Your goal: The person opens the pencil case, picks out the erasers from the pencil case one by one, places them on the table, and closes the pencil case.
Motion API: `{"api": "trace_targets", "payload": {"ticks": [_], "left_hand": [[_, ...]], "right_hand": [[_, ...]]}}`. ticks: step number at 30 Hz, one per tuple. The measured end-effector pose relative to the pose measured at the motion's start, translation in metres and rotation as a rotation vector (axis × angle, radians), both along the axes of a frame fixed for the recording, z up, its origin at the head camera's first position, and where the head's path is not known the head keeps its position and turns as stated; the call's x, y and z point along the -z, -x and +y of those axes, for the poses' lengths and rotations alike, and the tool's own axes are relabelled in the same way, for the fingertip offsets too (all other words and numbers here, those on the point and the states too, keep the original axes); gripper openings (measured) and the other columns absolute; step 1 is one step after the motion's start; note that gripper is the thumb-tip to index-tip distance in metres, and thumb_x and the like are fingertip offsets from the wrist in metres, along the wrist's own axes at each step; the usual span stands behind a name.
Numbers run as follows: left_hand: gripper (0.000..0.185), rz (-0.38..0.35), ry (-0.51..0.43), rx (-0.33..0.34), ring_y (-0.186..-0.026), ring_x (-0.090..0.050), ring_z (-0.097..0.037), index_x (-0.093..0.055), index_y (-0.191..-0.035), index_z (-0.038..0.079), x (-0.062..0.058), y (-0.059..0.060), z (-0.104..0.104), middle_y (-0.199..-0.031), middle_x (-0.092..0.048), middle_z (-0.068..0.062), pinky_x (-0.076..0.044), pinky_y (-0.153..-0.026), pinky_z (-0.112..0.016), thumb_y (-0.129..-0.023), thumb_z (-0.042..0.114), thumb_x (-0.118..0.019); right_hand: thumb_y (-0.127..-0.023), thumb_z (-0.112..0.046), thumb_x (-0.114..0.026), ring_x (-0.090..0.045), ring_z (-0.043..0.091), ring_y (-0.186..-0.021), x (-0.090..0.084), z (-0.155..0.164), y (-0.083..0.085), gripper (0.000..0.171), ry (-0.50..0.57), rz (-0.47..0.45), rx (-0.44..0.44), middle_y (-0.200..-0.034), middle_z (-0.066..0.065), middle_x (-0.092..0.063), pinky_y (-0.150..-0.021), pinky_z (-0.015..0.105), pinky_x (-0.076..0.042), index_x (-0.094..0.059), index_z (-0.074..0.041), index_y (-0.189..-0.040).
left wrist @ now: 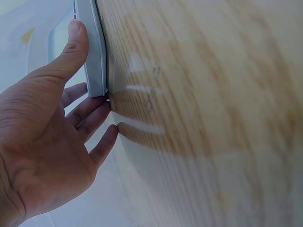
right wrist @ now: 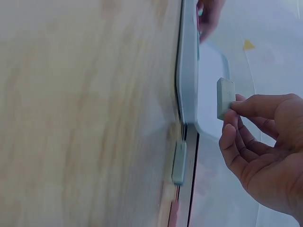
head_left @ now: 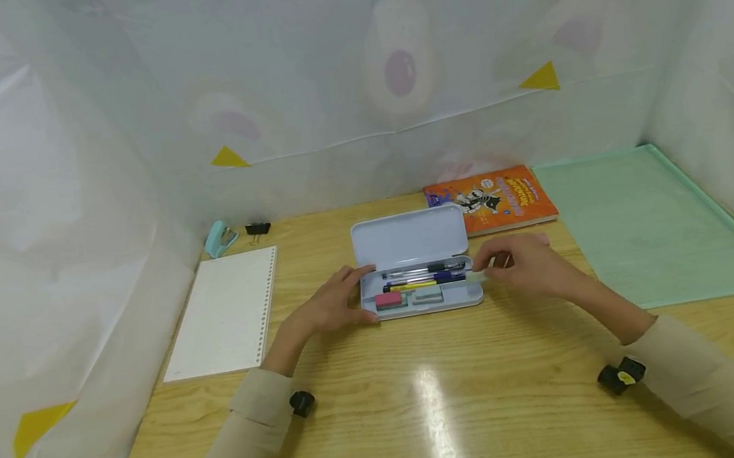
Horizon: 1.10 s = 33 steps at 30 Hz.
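Two hands work at the open pencil case [head_left: 419, 268] mid-worktop [head_left: 428, 403]: left hand [head_left: 335, 308] steadies its left end, fingers spread; right hand [head_left: 523, 264] pinches a pale eraser [right wrist: 225, 98] above its right end.

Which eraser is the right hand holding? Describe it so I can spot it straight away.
Start at the open pencil case in the middle of the wooden desk. At its right end, the right hand pinches a small pale green eraser above the tray. Unlike the pink eraser and the grey eraser lying inside the case, this one is held in the air.
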<state>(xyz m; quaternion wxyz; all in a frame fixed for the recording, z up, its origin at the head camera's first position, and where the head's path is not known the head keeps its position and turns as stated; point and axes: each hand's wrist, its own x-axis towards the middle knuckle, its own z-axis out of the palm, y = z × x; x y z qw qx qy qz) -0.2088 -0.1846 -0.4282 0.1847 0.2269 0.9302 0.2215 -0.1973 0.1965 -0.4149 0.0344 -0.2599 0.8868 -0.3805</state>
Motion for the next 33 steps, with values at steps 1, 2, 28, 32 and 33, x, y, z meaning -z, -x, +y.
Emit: {"api": "trace_targets", "payload": {"ticks": [1, 2, 28, 32, 33], "left_hand": [[0.094, 0.001, -0.001, 0.001, -0.143, -0.039, -0.028, -0.028, -0.165, 0.024, 0.0, 0.0, 0.0, -0.155, -0.039, -0.009, -0.033, -0.122, -0.048, -0.09, 0.046, -0.08], [0.095, 0.002, -0.004, 0.003, -0.142, -0.04, -0.027, -0.028, -0.165, 0.023, 0.0, 0.0, 0.0, -0.155, -0.04, -0.009, -0.033, -0.122, -0.048, -0.09, 0.047, -0.081], [0.094, 0.01, -0.01, 0.004, -0.143, -0.039, -0.027, -0.028, -0.165, 0.023, -0.001, 0.0, -0.001, -0.156, -0.039, -0.01, -0.033, -0.122, -0.048, -0.09, 0.048, -0.079], [0.094, 0.011, -0.007, 0.004, -0.143, -0.039, -0.027, -0.028, -0.165, 0.024, 0.0, 0.0, -0.001, -0.156, -0.039, -0.009, -0.033, -0.122, -0.047, -0.09, 0.048, -0.079], [0.094, 0.012, -0.006, 0.004, -0.142, -0.04, -0.027, -0.028, -0.165, 0.024, 0.0, 0.0, -0.001, -0.155, -0.039, -0.009, -0.033, -0.122, -0.047, -0.09, 0.048, -0.079]], "right_hand": [[-0.096, 0.001, -0.069, -0.064, 0.016, -0.083, -0.002, 0.005, 0.001, 0.017, -0.004, 0.005, 0.013, -0.103, 0.003, -0.075, -0.071, 0.029, -0.053, -0.077, -0.011, -0.105], [-0.095, 0.001, -0.07, -0.064, 0.017, -0.082, -0.003, 0.01, 0.002, 0.017, -0.011, 0.013, 0.025, -0.103, 0.003, -0.075, -0.071, 0.03, -0.053, -0.078, -0.011, -0.105], [-0.1, -0.007, -0.069, -0.063, 0.021, -0.081, 0.008, 0.087, 0.019, 0.01, -0.139, -0.032, 0.148, -0.106, 0.011, -0.073, -0.062, 0.029, -0.05, -0.075, -0.005, -0.108], [-0.1, -0.009, -0.069, -0.065, 0.023, -0.082, 0.01, 0.087, 0.021, 0.012, -0.136, -0.037, 0.171, -0.105, 0.012, -0.073, -0.062, 0.031, -0.051, -0.075, -0.004, -0.11], [-0.101, -0.01, -0.069, -0.066, 0.023, -0.083, 0.01, 0.087, 0.021, 0.012, -0.135, -0.036, 0.177, -0.105, 0.012, -0.072, -0.062, 0.031, -0.051, -0.074, -0.005, -0.11]]}}
